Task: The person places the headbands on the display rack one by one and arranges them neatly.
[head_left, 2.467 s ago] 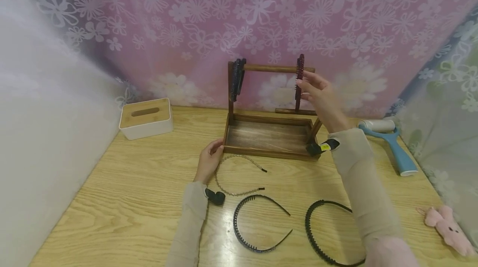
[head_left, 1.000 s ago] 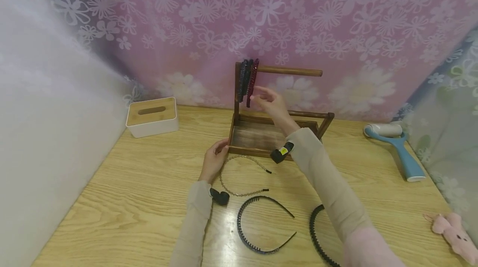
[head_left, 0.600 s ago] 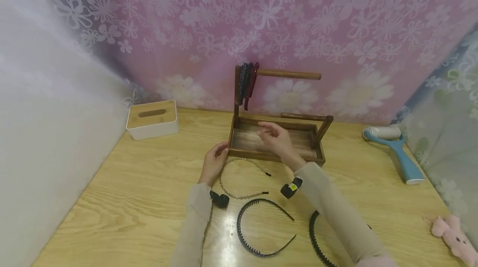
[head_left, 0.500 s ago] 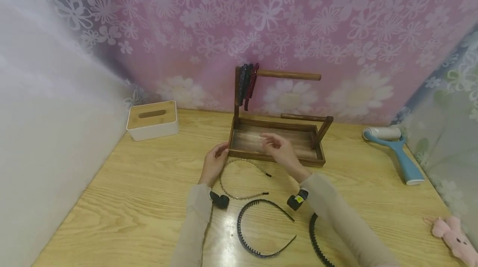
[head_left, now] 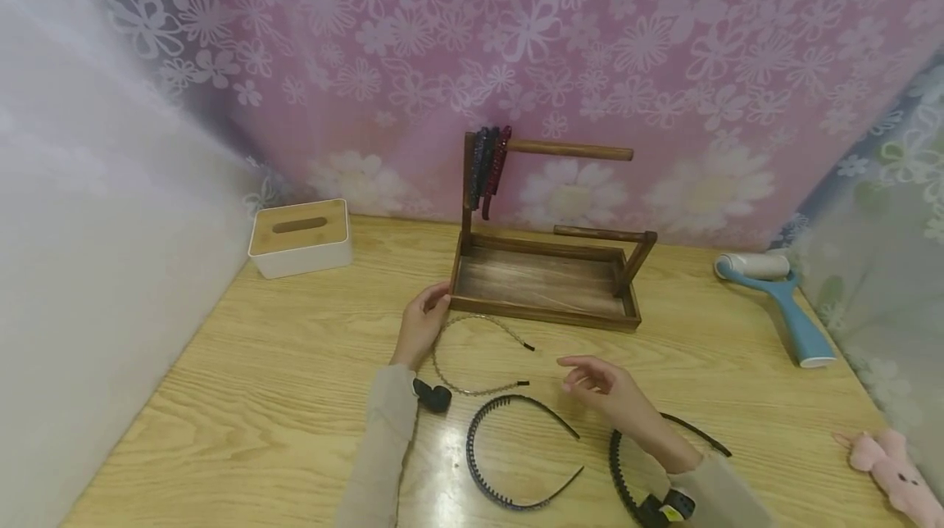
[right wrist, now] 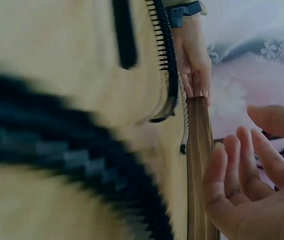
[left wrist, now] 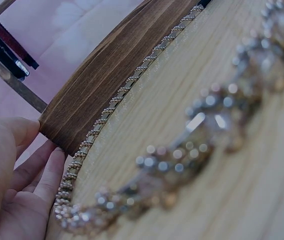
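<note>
The tabletop (head_left: 258, 413) carries the wooden rack (head_left: 546, 316), whose upper bar has a free right end; threading a band on from there and sliding it gently looks the surest way to spare what hangs already. Red and dark headbands (head_left: 498, 159) hang at the left end of that bar. Three others lie in front of the rack: the black headband (head_left: 616, 462), before its right end and partly hidden; the blue-black headband (head_left: 469, 450), farther left; and the beaded headband (left wrist: 167, 162), nearest the rack, whose thin band probably wants a soft pinch. The left hand (head_left: 422, 325) grips the rack's front left corner between thumb and fingers; a light downward hold should keep the rack from skewing. The right hand (head_left: 612, 393) hovers in front of the rack, loosely spread and holding nothing, free to take one band at a time. The wrist camera (head_left: 652, 511), farther out from the rack, bears a yellow label (head_left: 672, 514) too small to read; no brand or other writing can be made out.
</note>
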`<state>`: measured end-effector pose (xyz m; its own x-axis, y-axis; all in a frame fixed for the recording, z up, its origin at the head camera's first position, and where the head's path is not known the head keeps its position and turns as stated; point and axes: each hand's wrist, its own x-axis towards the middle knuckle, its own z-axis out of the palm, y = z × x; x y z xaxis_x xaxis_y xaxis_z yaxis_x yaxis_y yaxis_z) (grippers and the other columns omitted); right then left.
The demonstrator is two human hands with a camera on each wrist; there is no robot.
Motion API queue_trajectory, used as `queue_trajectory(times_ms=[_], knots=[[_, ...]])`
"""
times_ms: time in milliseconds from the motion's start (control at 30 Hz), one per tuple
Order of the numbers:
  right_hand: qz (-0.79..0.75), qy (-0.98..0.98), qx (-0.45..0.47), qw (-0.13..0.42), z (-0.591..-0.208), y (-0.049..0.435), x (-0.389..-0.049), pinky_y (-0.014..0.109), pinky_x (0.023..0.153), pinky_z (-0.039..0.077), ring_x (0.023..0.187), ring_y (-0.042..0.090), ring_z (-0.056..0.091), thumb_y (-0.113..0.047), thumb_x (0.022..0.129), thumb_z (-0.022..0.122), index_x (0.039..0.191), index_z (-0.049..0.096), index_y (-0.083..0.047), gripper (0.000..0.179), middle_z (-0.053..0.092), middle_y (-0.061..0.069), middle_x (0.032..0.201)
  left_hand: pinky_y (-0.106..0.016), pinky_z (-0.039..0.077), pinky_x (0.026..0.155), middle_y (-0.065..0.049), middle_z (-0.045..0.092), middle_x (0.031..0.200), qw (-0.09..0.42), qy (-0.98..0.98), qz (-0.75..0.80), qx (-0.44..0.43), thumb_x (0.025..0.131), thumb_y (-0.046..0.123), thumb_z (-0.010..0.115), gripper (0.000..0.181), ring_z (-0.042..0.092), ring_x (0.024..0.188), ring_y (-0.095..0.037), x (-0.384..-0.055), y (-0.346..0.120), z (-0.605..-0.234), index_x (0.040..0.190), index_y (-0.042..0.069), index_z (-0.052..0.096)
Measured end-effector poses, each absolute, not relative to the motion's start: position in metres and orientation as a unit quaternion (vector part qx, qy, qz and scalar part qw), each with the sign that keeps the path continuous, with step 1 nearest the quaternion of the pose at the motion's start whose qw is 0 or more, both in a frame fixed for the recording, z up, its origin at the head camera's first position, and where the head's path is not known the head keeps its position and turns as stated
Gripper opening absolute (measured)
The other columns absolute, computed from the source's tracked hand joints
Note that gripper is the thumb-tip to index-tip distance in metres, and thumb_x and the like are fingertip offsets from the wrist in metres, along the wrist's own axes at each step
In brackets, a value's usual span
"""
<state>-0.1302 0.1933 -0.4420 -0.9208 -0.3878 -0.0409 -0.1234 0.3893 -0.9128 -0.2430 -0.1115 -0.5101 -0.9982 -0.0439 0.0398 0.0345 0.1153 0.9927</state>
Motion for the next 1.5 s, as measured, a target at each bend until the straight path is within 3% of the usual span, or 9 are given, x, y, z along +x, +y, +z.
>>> queue_trajectory(times_ms=[333,533,767,967,1133,1500], knots=[[-0.507,0.82,-0.17,0.205,-0.447,0.23,-0.085,0.022,0.065,0.049,0.08,0.003,0.057,-0.015,0.096,0.062,0.138,0.04,0.012,0.055,0.059,0.013,0.105,-0.044,0.047,0.101,-0.005,0.062,0.132,0.027,-0.755,-0.656,0.004,0.1,0.025,0.056,0.032,0.058,0.121,-0.023,-0.245,-0.113,-0.508,0.131,0.019,0.062],[-0.471,0.832,-0.165,0.244,-0.445,0.246,-0.065,0.02,0.064,0.046,0.074,0.0,0.051,-0.017,0.093,0.066,0.132,0.041,0.01,0.054,0.054,0.006,0.095,-0.044,0.047,0.1,-0.006,0.062,0.132,0.025,-0.754,-0.656,0.011,0.1,0.025,0.056,0.032,0.058,0.121,-0.024,-0.245,-0.113,-0.508,0.131,0.019,0.061],[-0.454,0.834,-0.153,0.274,-0.448,0.255,-0.052,0.02,0.059,0.042,0.069,-0.001,0.045,-0.017,0.086,0.075,0.132,0.038,0.01,0.066,0.049,0.003,0.091,-0.044,0.047,0.101,-0.007,0.062,0.132,0.028,-0.756,-0.654,0.008,0.101,0.024,0.055,0.032,0.058,0.121,-0.025,-0.244,-0.113,-0.506,0.132,0.017,0.061],[-0.46,0.822,-0.111,0.317,-0.451,0.256,-0.05,0.019,0.06,0.042,0.068,0.005,0.045,-0.009,0.082,0.077,0.128,0.039,0.01,0.062,0.048,0.003,0.087,-0.044,0.046,0.102,-0.009,0.061,0.133,0.032,-0.751,-0.659,0.009,0.101,0.023,0.055,0.034,0.058,0.122,-0.026,-0.242,-0.111,-0.505,0.133,0.015,0.06],[-0.43,0.84,-0.102,0.314,-0.448,0.252,-0.051,0.02,0.059,0.041,0.067,0.006,0.047,-0.007,0.083,0.073,0.132,0.041,0.015,0.062,0.052,0.004,0.084,-0.046,0.044,0.104,-0.012,0.06,0.135,0.033,-0.747,-0.664,0.005,0.101,0.023,0.055,0.035,0.057,0.123,-0.028,-0.24,-0.11,-0.504,0.134,0.012,0.059],[-0.406,0.864,-0.152,0.255,-0.435,0.25,-0.064,0.019,0.057,0.043,0.07,-0.002,0.047,-0.008,0.086,0.069,0.126,0.05,0.021,0.052,0.056,0.003,0.086,-0.044,0.046,0.101,-0.011,0.062,0.132,0.039,-0.754,-0.656,0.003,0.101,0.019,0.055,0.033,0.059,0.12,-0.027,-0.241,-0.108,-0.505,0.132,0.012,0.06]])
